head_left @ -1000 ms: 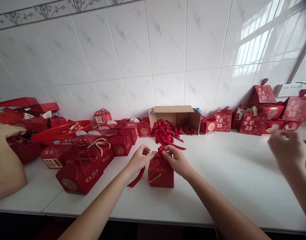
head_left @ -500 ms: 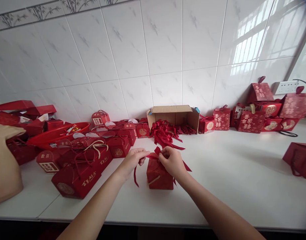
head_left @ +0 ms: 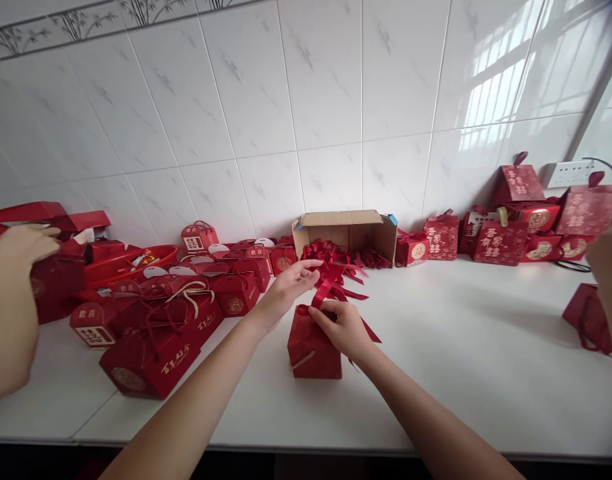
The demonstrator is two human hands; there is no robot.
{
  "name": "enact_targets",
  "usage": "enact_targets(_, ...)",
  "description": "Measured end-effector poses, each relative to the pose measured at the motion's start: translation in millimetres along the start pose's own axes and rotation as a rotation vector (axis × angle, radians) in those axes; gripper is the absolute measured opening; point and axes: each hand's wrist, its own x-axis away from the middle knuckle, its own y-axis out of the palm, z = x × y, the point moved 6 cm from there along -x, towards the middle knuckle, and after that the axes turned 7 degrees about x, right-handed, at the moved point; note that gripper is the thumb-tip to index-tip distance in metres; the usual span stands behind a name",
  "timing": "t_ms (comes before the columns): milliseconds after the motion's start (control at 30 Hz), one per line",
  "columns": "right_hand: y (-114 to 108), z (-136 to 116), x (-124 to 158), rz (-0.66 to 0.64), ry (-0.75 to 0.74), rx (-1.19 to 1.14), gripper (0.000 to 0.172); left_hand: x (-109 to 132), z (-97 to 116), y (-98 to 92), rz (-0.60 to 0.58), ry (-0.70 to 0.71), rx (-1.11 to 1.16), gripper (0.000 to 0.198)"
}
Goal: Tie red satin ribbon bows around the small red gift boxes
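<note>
A small red gift box [head_left: 313, 350] stands on the white counter in front of me, a thin cord across its side. My right hand [head_left: 343, 327] pinches a red satin ribbon [head_left: 327, 285] at the box's top edge, and ribbon tails hang behind that hand. Up and to the left, my left hand [head_left: 292, 288] has its fingers stretched out and apart beside the raised part of the ribbon. Whether its fingertips touch the ribbon is hard to see. Behind them, loose red ribbons [head_left: 336, 253] spill from a cardboard box [head_left: 343, 219] lying on its side.
Red gift boxes [head_left: 151, 360] crowd the left side around a red plastic basin [head_left: 131, 257]. More boxes [head_left: 501, 241] are stacked at the back right, near a wall socket [head_left: 571, 175]. Another person's arm [head_left: 13, 313] reaches in from the left, and part of another arm [head_left: 609, 267] shows at right.
My left hand has moved up and to the right, lifting the ribbon end from the left side over the box top. My right hand keeps its pinch. Another arm has appeared at right.
</note>
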Motion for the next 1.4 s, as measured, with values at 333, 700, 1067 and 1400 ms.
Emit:
enact_targets(333, -0.2, 10.5, -1.8, 0.044, 0.043, -0.180, 0.026, 27.9, -53.7, -10.5, -0.002, -0.090, -0.165, 0.030)
enact_targets(700, -8.2, 6.2, 5.1, 0.119, 0.001, -0.049, 0.016, 30.8, -62.6, -11.8, 0.171, 0.033, -0.148, 0.023)
enact_targets(1067, -7.3, 17.0, 5.0, 0.027, 0.047, 0.102, 0.012, 29.2, -64.3, -10.7, 0.160, 0.132, -0.211, 0.017)
enact_targets(1400, 5.4, 18.9, 8.5, -0.090, 0.153, -0.075, 0.021, 29.0, -62.0, -9.7, 0.190, 0.173, -0.094, 0.013)
